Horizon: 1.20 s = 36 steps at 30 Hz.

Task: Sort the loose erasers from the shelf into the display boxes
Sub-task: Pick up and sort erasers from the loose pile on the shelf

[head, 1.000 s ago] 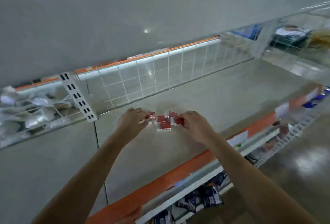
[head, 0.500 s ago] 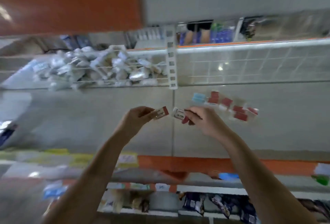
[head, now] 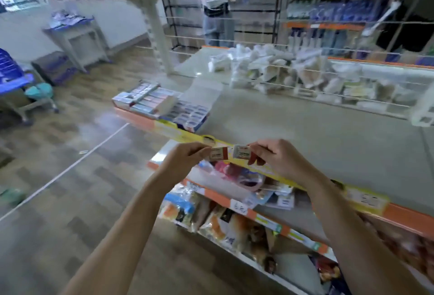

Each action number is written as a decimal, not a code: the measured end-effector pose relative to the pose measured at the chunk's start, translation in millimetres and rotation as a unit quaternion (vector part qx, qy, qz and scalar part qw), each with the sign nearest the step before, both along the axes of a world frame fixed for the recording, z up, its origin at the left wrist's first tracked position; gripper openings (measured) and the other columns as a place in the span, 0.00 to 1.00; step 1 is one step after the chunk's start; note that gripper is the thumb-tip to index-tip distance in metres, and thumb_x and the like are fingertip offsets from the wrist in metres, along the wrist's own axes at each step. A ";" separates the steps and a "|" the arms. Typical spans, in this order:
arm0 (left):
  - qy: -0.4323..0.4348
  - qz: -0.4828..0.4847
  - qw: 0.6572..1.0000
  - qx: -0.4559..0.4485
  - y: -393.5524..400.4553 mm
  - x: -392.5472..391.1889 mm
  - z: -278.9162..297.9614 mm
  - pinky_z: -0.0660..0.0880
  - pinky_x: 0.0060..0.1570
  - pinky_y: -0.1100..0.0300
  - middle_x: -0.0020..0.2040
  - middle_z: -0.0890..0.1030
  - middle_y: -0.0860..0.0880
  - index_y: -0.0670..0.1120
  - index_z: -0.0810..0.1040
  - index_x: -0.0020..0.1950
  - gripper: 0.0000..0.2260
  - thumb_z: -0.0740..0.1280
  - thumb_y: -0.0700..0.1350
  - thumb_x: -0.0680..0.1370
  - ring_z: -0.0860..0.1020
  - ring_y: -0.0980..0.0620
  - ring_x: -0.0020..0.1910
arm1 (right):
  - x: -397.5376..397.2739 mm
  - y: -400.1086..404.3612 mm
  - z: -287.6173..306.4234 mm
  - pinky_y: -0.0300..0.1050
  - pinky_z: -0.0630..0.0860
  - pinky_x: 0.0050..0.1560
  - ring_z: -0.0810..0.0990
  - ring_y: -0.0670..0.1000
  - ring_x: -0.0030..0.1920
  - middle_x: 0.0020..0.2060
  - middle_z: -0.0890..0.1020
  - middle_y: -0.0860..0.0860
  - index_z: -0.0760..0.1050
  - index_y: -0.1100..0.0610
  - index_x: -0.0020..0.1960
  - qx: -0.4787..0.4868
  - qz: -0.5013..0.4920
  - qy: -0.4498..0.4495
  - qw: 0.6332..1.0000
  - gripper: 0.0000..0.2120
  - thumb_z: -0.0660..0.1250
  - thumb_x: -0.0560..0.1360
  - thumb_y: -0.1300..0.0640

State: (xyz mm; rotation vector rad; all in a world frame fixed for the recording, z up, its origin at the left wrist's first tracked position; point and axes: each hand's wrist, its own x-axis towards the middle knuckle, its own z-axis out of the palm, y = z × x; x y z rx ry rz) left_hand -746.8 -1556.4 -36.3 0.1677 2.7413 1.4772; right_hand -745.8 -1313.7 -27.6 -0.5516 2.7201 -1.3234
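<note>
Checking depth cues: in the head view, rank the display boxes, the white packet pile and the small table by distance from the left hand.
1. Display boxes, up-left on the shelf.
2. White packet pile, behind the wire.
3. Small table, far left by the wall.

Each hand (head: 185, 158) (head: 279, 160) pinches one eraser (head: 218, 154) (head: 243, 152) (blurred, apparently red-tipped) near the display boxes (head: 162, 104).

Blurred dark print marks the white wrappers of two erasers, one (head: 218, 154) pinched in the left hand (head: 185, 158), the other (head: 243, 153) in the right hand (head: 279, 160); none is legible. Shelf-edge price tags (head: 365, 200) are equally unreadable.
</note>
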 end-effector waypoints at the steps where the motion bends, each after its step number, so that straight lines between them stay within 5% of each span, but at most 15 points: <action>1: 0.000 0.017 1.000 -0.005 -19.7 -0.8 -0.5 0.68 0.37 0.61 0.30 0.78 0.60 0.61 0.79 0.38 0.12 0.66 0.45 0.77 0.71 0.64 0.29 | -5.7 -21.1 0.3 0.44 0.74 0.43 0.77 0.43 0.34 0.35 0.82 0.50 0.81 0.57 0.48 0.003 0.008 0.000 1.000 0.13 0.60 0.79 0.52; 6: -0.002 0.055 0.998 0.020 -99.1 -17.2 -1.8 0.67 0.37 0.61 0.38 0.78 0.45 0.54 0.80 0.42 0.09 0.65 0.42 0.78 0.70 0.54 0.33 | -40.2 -107.5 3.7 0.43 0.74 0.46 0.80 0.47 0.41 0.41 0.83 0.48 0.80 0.54 0.56 0.014 0.032 -0.002 0.999 0.11 0.61 0.79 0.53; 13: 0.007 0.083 0.997 0.006 -204.2 -90.9 2.5 0.66 0.31 0.72 0.30 0.76 0.59 0.46 0.82 0.49 0.06 0.66 0.42 0.77 0.70 0.63 0.28 | -131.5 -201.8 11.9 0.29 0.68 0.35 0.75 0.34 0.31 0.28 0.78 0.37 0.80 0.51 0.49 -0.028 0.036 0.010 0.999 0.08 0.62 0.79 0.54; 17: 0.005 0.087 0.996 0.006 -255.5 -144.8 9.2 0.66 0.31 0.71 0.28 0.76 0.60 0.48 0.82 0.47 0.05 0.66 0.43 0.77 0.70 0.64 0.29 | -193.8 -248.1 21.1 0.32 0.73 0.43 0.80 0.44 0.39 0.39 0.84 0.47 0.81 0.55 0.55 -0.019 0.013 0.006 1.000 0.10 0.63 0.78 0.55; 22: -0.005 0.076 0.997 0.008 -305.6 -207.6 12.2 0.65 0.31 0.71 0.29 0.76 0.58 0.50 0.82 0.47 0.05 0.66 0.44 0.77 0.70 0.64 0.29 | -249.4 -297.6 19.9 0.42 0.79 0.49 0.83 0.44 0.38 0.39 0.85 0.49 0.81 0.56 0.54 -0.019 0.022 -0.043 0.999 0.08 0.66 0.77 0.56; 26: -0.019 0.033 0.999 0.004 -334.2 -247.0 13.3 0.68 0.33 0.73 0.35 0.80 0.58 0.51 0.81 0.49 0.05 0.65 0.45 0.77 0.73 0.65 0.31 | -278.4 -330.9 16.3 0.36 0.79 0.44 0.83 0.44 0.38 0.44 0.84 0.51 0.80 0.54 0.55 0.017 -0.003 -0.062 0.998 0.09 0.65 0.77 0.55; 30: -0.013 -0.030 0.999 -0.009 -353.0 -290.1 17.1 0.69 0.32 0.75 0.37 0.80 0.59 0.51 0.81 0.48 0.05 0.65 0.45 0.78 0.75 0.68 0.33 | -297.1 -359.1 17.4 0.28 0.67 0.32 0.72 0.35 0.32 0.44 0.81 0.45 0.79 0.53 0.56 0.088 -0.032 -0.029 0.995 0.10 0.64 0.77 0.53; 34: -0.024 -0.118 0.993 -0.018 -367.7 -329.3 11.4 0.71 0.35 0.71 0.39 0.82 0.57 0.54 0.80 0.47 0.04 0.66 0.47 0.77 0.77 0.66 0.36 | -301.8 -379.8 11.7 0.29 0.67 0.30 0.74 0.35 0.29 0.38 0.78 0.38 0.78 0.51 0.58 0.120 -0.088 -0.063 0.987 0.11 0.64 0.77 0.51; 36: -0.028 -0.168 0.985 -0.028 -372.4 -345.8 6.4 0.73 0.39 0.68 0.42 0.83 0.56 0.53 0.80 0.49 0.05 0.66 0.49 0.77 0.79 0.64 0.40 | -298.8 -387.6 8.9 0.31 0.74 0.37 0.79 0.37 0.38 0.46 0.81 0.41 0.78 0.50 0.58 0.134 -0.110 -0.080 0.982 0.12 0.64 0.77 0.50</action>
